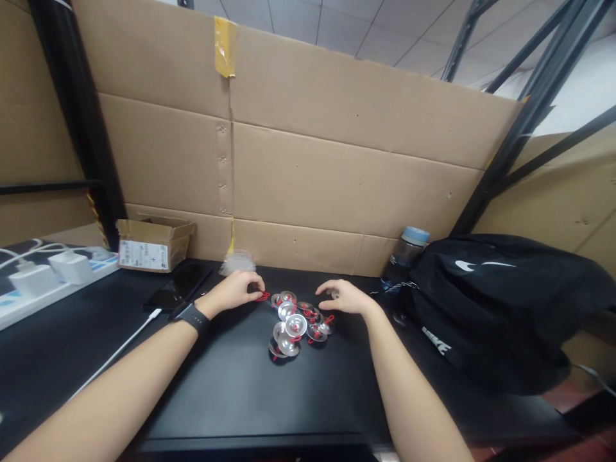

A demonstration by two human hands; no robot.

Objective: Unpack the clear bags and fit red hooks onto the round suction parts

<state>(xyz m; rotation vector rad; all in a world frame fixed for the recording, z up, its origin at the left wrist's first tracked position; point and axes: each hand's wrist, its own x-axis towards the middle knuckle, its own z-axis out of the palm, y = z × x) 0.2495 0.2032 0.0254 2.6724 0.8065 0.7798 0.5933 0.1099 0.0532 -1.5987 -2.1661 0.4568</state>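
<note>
Several small silver finger cymbals (296,326) with red cord loops lie in a loose pile on the black tabletop (240,391), some overlapping and some tilted. At the pile's left, my left hand (237,290) pinches a red cord (262,296) between thumb and fingers; whether a cymbal hangs from it I cannot tell. My right hand (344,297) hovers at the right side of the pile, thumb and fingers apart, with nothing visible between them. Nearest to it is a cymbal (325,326) with a red loop standing up. A dark watch (191,317) is on my left wrist.
Behind my left hand is a clear plastic packet (237,262). A phone (179,287), an open cardboard box (154,244) and a power strip (96,266) with chargers stand left. Right are a bottle (405,256) and a black bag (495,308). A cardboard wall (308,173) closes the back.
</note>
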